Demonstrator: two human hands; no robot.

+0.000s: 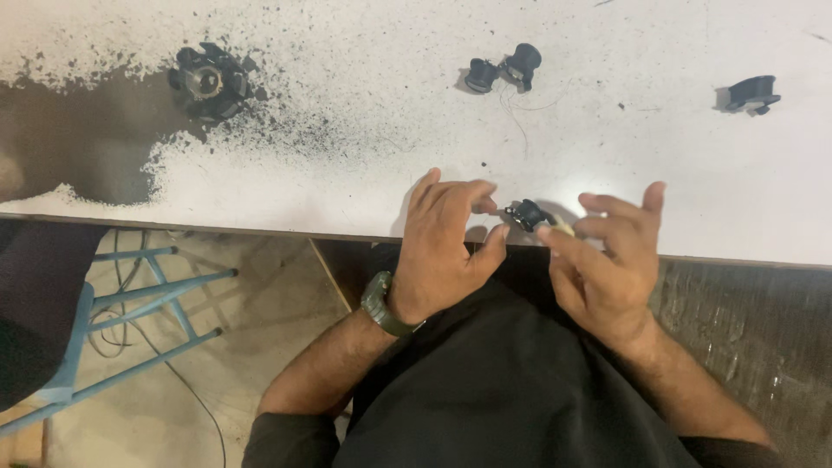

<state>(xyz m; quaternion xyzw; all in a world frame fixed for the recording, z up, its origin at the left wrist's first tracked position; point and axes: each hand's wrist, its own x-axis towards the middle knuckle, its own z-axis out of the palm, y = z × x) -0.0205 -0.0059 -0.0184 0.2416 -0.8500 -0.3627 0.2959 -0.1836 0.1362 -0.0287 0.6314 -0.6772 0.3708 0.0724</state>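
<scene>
While poised over the near edge of the white table (pixel 607 104), held a small black part (pixel 525 213) between both hands. Left hand (pixel 446 247), green watch (pixel 381 305) at the wrist, pinched the part's left side with thumb and forefinger. Right hand (pixel 607 260) gripped its right side at a pale tip (pixel 563 229), remaining fingers spread loosely upward. Part sat just above the table's front edge, between the two hands. Farther back: two joined black pieces (pixel 503 69) at centre, one single black piece (pixel 752 93) far right, and a round black toothed piece (pixel 208 82) far left beside a dark sooty stain (pixel 78 139). Below left, a blue chair frame (pixel 130 303).
</scene>
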